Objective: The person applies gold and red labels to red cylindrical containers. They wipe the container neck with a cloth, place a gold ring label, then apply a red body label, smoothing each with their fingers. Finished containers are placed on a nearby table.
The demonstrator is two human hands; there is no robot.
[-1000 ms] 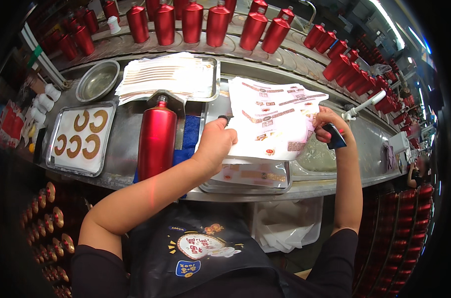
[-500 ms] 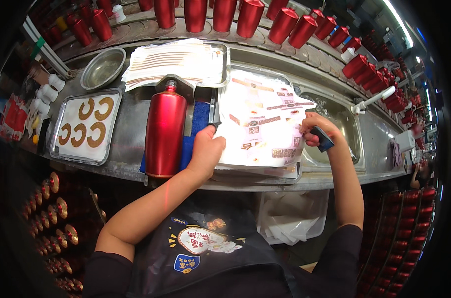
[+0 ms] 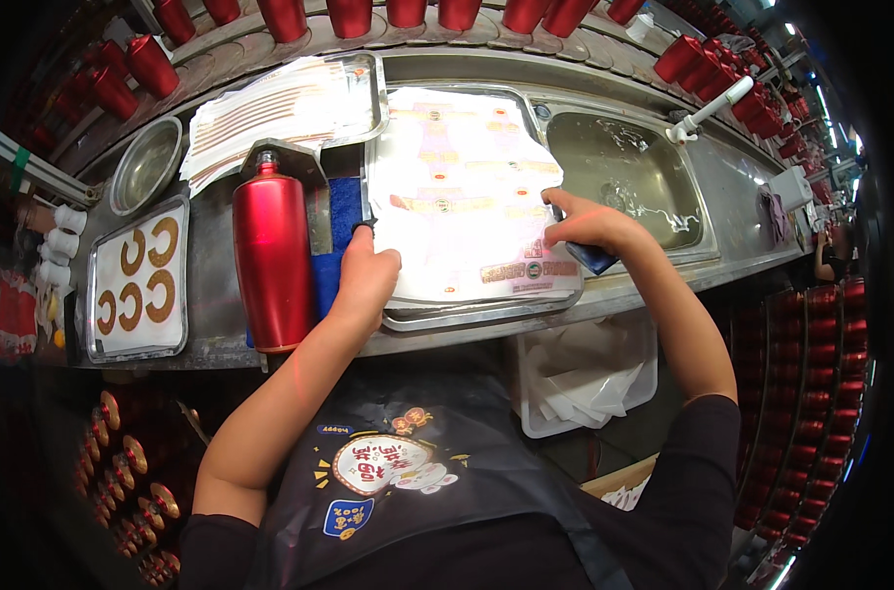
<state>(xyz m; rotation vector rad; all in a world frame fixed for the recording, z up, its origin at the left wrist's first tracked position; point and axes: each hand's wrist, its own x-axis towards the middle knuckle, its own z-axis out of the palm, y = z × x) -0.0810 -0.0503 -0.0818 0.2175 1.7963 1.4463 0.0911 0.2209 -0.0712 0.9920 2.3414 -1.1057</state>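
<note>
My left hand (image 3: pixel 370 270) is closed at the left edge of a stack of white decal sheets (image 3: pixel 447 231) with small gold and purple printed patterns. A small dark thing shows at its fingertips; what it is I cannot make out. The sheets lie in a metal tray (image 3: pixel 481 313). My right hand (image 3: pixel 596 228) reaches over the stack's right edge, fingertips at the top sheet. Under its fingers it holds a dark blue flat piece (image 3: pixel 595 260), scraper-like. Left of my left hand, a glossy red bottle (image 3: pixel 270 258) lies with its neck against a dark metal rest (image 3: pixel 304 167).
A blue cloth (image 3: pixel 345 211) lies beside the bottle. Farther left are a tray (image 3: pixel 179 285) with gold C-shaped decals and a metal bowl (image 3: pixel 147 165). Striped decal sheets (image 3: pixel 270 118) lie behind. At right is a water-filled sink (image 3: pixel 619 162) with a white tap (image 3: pixel 713 113); below, a plastic bin (image 3: pixel 590 369).
The view has swung to the right. The top sheet, raised at its right edge before, now lies flatter. My right hand has come down over that edge with the blue piece still in it.
</note>
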